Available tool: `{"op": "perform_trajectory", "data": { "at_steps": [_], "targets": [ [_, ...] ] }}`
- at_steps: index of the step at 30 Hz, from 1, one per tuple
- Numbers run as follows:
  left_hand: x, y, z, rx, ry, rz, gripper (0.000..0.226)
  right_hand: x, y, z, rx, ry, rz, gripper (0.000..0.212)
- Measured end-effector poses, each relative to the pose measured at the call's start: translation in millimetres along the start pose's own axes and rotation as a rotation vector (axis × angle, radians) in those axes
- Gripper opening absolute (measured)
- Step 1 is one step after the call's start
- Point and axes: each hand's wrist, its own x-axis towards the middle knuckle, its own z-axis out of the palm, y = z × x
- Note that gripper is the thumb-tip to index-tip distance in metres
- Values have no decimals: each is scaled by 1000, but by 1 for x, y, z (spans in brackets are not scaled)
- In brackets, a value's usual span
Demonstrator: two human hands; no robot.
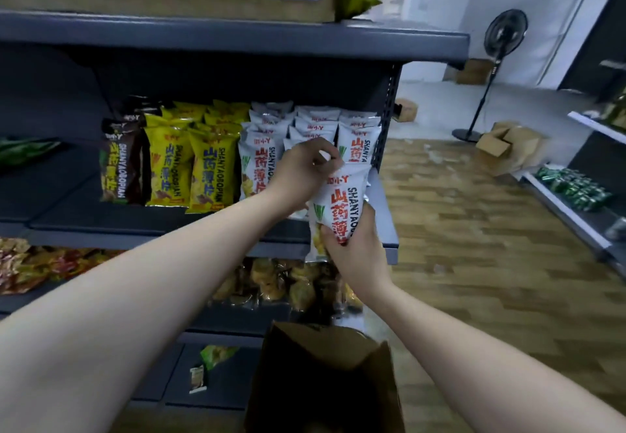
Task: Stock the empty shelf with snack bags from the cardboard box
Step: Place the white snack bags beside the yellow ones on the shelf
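Shelf (216, 219) right end nearly full; both hands, left (303, 170) and right (352, 246), grip white bag (342, 209); forcing it could topple front row.

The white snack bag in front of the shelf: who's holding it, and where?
Both hands hold the white snack bag: the right hand grips its lower part, and the left hand pinches its top edge.
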Motion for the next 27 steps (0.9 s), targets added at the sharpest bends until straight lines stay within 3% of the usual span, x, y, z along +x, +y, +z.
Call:
{"op": "perform_trajectory", "data": {
  "at_steps": [4, 8, 10, 17, 21, 27],
  "targets": [
    [19, 16, 8, -260, 84, -88, 30, 28, -9, -12, 35, 96, -2, 47],
    [21, 10, 27, -91, 18, -192, 25, 58, -11, -21, 112, 163, 11, 30],
    [18, 0, 38, -97, -41, -231, 33, 70, -5, -20, 154, 180, 30, 28],
    [21, -18, 73, -246, -77, -277, 28, 88, 12, -19, 110, 175, -24, 39],
    [35, -29, 85, -227, -60, -285, 11, 92, 20, -25, 15, 80, -109, 70],
    [49, -44, 100, -206, -13, -266, 33, 105, 35, -32, -152, 7, -221, 94]
  ]
}}
